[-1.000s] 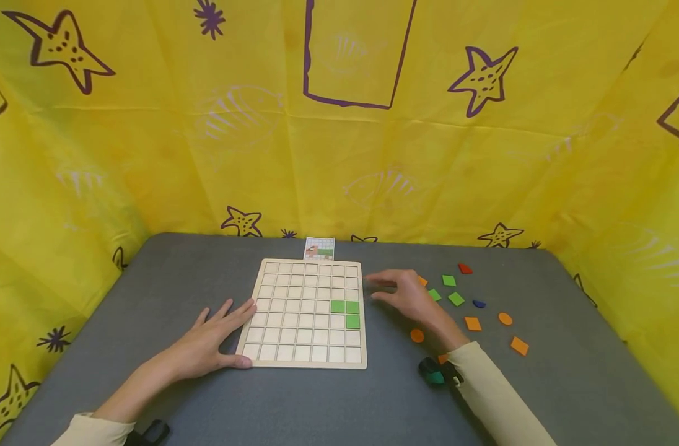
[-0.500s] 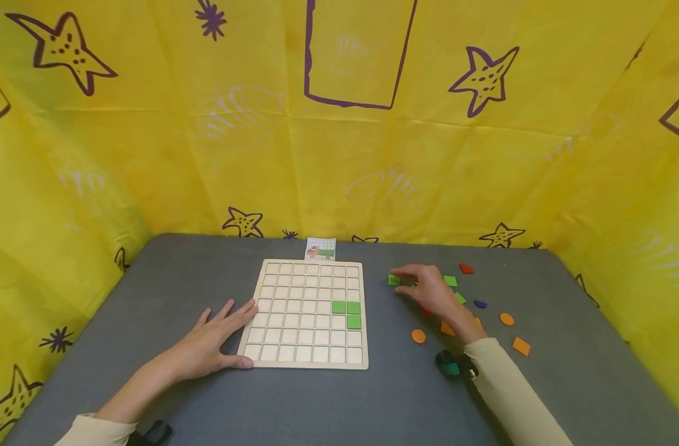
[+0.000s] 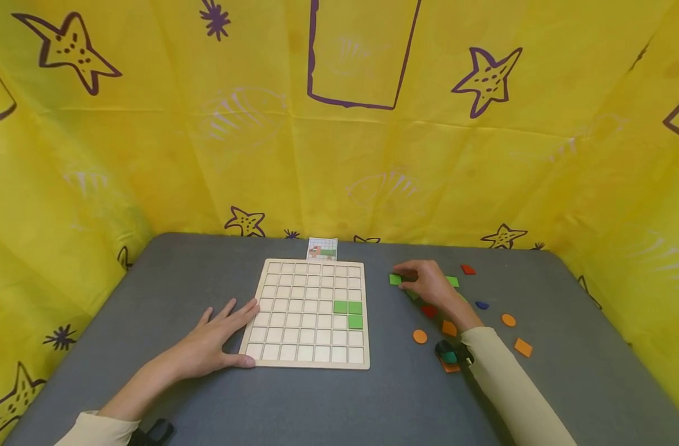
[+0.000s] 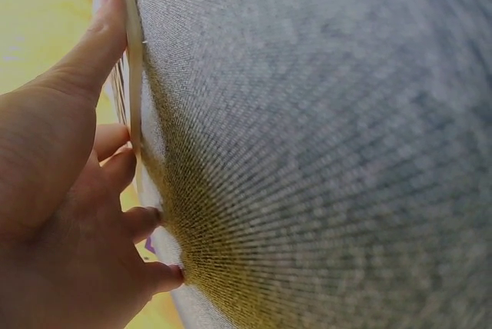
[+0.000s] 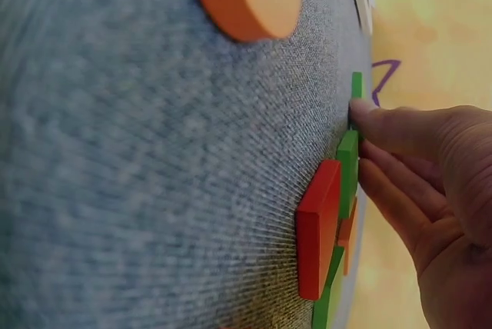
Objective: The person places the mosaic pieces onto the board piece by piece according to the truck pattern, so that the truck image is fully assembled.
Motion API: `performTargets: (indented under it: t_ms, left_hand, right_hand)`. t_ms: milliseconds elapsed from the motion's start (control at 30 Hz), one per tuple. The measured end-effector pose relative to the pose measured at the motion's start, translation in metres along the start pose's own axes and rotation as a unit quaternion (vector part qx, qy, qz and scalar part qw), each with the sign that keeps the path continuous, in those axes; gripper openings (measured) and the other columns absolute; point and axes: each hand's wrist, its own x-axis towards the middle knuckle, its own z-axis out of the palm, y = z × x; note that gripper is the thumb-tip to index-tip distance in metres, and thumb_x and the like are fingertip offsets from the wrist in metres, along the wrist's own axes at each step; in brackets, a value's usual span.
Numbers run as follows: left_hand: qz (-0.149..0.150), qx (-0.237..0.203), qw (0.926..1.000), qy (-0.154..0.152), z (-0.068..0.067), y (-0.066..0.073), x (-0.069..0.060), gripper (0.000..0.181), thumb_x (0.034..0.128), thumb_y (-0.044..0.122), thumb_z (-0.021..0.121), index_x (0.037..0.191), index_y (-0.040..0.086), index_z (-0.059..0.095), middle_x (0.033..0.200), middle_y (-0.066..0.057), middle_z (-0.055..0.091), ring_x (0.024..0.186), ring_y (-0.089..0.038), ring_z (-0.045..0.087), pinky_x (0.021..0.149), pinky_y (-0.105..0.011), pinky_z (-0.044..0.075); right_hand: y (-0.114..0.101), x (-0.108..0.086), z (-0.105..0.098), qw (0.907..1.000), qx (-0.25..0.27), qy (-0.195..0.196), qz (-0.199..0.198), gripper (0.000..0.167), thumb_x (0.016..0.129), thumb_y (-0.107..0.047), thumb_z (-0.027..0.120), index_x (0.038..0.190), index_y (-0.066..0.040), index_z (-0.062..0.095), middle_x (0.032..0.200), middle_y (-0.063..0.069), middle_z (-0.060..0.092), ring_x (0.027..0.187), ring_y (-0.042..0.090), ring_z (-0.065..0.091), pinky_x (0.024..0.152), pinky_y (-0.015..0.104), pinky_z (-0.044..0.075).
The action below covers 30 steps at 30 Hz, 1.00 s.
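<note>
The right hand (image 3: 430, 283) has its grip pinched on a flat green square tile (image 3: 394, 280) at the grey cloth-covered bench (image 3: 311, 409), right of the pale wooden grid board (image 3: 311, 365); the left hand (image 3: 205, 345), grip released, fingers spread, touches the board's left edge

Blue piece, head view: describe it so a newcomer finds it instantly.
On the gray table, right of the pale grid board, coloured pieces lie scattered around the right hand. To that hand's right sits the blue piece, small and dark, the only blue one among red, green and orange neighbours.
</note>
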Motion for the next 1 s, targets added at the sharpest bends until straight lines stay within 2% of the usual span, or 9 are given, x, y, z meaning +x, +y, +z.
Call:
performTargets:
  t_ms: [300, 633, 1000]
  left_hand:
    - [0.003, -0.003, 1.0000, -0.001, -0.001, 0.001, 0.000, 0.103, 0.0729, 0.063, 0.072, 0.154, 0.012, 0.033, 0.160, -0.012, 0.027, 0.143, -0.052, 0.013, 0.104, -0.074, 0.002]
    - [-0.001, 0.002, 1.0000, 0.002, 0.000, 0.001, 0.001, 0.104, 0.0718, 0.064, 0.072, 0.153, 0.012, 0.035, 0.160, -0.011, 0.028, 0.143, -0.052, 0.014, 0.104, -0.075, 0.003]
    - [-0.004, -0.004, 1.0000, -0.002, -0.001, 0.002, 0.000, 0.104, 0.0722, 0.063, 0.073, 0.154, 0.012, 0.033, 0.160, -0.011, 0.027, 0.143, -0.052, 0.013, 0.105, -0.074, 0.002]
  right_hand:
    - [-0.001, -0.001, 0.000, 1.0000, 0.003, 0.000, 0.001, 0.034, 0.080, 0.003, 0.077, 0.114, 0.005, 0.070, 0.110, 0.018, 0.071, 0.098, 0.031, 0.069, 0.083, 0.042, 0.056]
    - [-0.011, -0.009, -0.006, 0.9997, -0.022, 0.011, -0.010, 0.032, 0.082, -0.001, 0.077, 0.113, 0.002, 0.072, 0.111, 0.015, 0.071, 0.099, 0.029, 0.070, 0.083, 0.042, 0.056]
    - [-0.036, -0.018, -0.002, 0.9976, -0.006, 0.014, -0.068, 0.032, 0.080, -0.002, 0.079, 0.111, 0.001, 0.073, 0.107, 0.010, 0.073, 0.097, 0.027, 0.070, 0.084, 0.041, 0.056]
